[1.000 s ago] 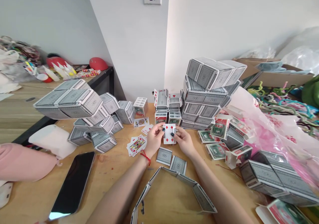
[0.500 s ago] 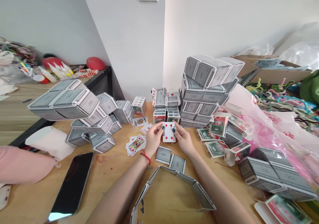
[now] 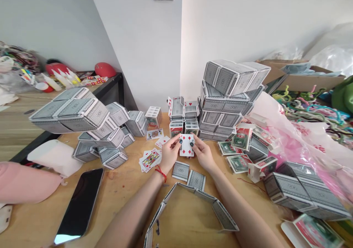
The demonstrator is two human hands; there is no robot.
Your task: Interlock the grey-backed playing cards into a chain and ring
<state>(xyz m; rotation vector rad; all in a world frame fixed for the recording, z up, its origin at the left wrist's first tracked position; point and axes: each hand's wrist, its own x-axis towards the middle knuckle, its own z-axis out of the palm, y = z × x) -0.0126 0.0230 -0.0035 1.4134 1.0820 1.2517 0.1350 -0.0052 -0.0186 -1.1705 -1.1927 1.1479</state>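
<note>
A playing card, the four of diamonds (image 3: 186, 145), is held upright with its face toward me. My left hand (image 3: 170, 153) pinches its left edge, and my right hand (image 3: 203, 153) pinches the right edge. Whether more cards lie behind it is hidden. Below the hands, two face-down cards (image 3: 180, 171) lie on the table. Nearer me stands an angled wall of joined cards (image 3: 190, 189), between my forearms. Left of my left hand is a loose pile of face-up cards (image 3: 150, 160), a jack on top.
Stacked blocks made of cards stand at the left (image 3: 79, 110) and right (image 3: 234, 78). Card boxes (image 3: 239, 164) lie right of my hands. A phone (image 3: 79, 204) rests at the left front. Pink plastic wrapping (image 3: 292, 145) spreads at the right.
Almost nothing differs. Both hands keep the card in about the same place, and the right fingertips have shifted very slightly on its edge.
</note>
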